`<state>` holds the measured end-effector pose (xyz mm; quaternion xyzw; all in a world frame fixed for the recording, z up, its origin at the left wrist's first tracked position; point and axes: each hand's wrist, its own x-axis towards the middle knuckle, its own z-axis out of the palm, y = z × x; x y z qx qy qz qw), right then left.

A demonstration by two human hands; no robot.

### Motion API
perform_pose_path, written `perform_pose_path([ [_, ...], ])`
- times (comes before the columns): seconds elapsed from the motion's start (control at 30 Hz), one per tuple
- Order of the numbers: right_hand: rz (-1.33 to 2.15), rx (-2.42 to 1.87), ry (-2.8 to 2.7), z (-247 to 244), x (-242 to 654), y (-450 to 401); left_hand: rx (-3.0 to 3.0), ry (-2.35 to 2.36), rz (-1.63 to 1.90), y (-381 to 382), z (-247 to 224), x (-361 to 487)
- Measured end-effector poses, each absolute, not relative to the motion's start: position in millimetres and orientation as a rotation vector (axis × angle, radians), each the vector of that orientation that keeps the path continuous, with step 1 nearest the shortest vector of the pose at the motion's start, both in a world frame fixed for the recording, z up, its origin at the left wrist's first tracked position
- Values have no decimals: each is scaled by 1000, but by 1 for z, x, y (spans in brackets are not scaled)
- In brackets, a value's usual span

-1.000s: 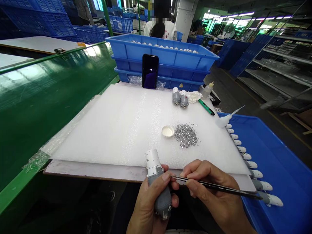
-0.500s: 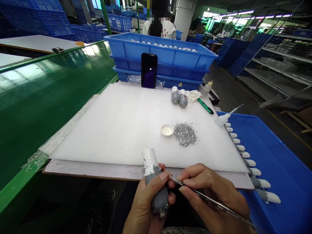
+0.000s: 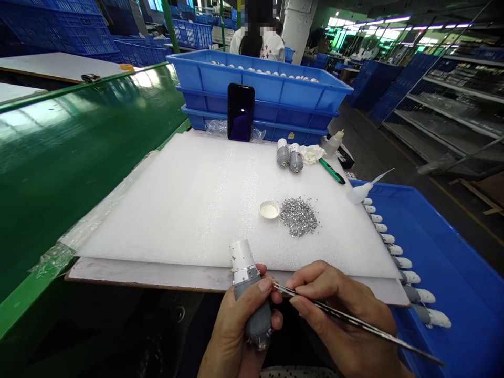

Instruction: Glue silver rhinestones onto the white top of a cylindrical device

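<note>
On the head cam, I've got L hand [image 3: 236, 328] wrapped round a grey-and-white piece [image 3: 259, 321], gripping it w/ the thumb across the grey body. The piece is at the near edge of the pale board [image 3: 157, 275], white end tilted up and slightly L, tiny studs on it. R hand [image 3: 346, 310] is closed on tweezers [image 3: 378, 331], pinched btwn thumb and fingers, tips pointing L, right by the L thumb; can't tell if they're touching it or holding anything. Beyond, on the white foam sheet [image 3: 165, 210], I see a pile of shiny stones [image 3: 299, 216] w/ a small white dish [image 3: 269, 210] just to its L. Farther back: two similar pieces [image 3: 283, 156] side by side, crumpled tissue [image 3: 313, 154], green pen [image 3: 331, 171]. Phone [image 3: 241, 110] leans vs. stacked blue bins [image 3: 291, 94]. Squeeze bottle [image 3: 359, 195] is at the sheet's R edge, nr a blue tray [image 3: 444, 241] w/ a row of grey-and-white pcs [image 3: 439, 318].
</note>
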<state>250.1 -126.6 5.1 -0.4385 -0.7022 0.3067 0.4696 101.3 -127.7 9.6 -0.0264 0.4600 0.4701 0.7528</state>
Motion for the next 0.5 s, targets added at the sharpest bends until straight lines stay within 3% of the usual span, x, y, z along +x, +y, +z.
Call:
perform_pose_path([
  [0.5,1463,-1108,-1170,-2,254,-118,42,1035,1064,-127,0,95],
])
